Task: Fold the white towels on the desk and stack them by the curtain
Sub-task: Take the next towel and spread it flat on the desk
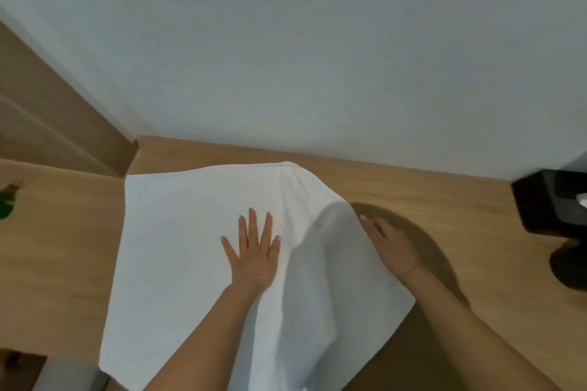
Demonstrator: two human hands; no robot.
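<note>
Fingers (252, 225) of the left hand (253, 259) are straight and splayed, palm down, pressing flat on the white towel (178, 251) near its middle. Left forearm runs up from the bottom edge, angled toward the upper right, lying over the cloth.

Right hand (392, 243) sits at the towel's right edge, palm down, wrist toward the lower right. Its fingertips reach to or under the raised fold there; cloth hides them, so cannot tell whether they pinch the edge or only touch it. A thin bracelet shows at the right wrist.

Towel lies spread on the wooden desk (63, 247), roughly centered, far edge close to the white wall (317, 41). Left part lies flat. Right part is lifted into a ridge running from the far corner down between the 2 hands, with a shaded flap hanging toward the right hand. Near corners reach the bottom of the frame.

Black object (552, 206) on the desk at far right, well apart from the towel. Green item (7, 206) at the left edge, blurred, not identifiable.
</note>
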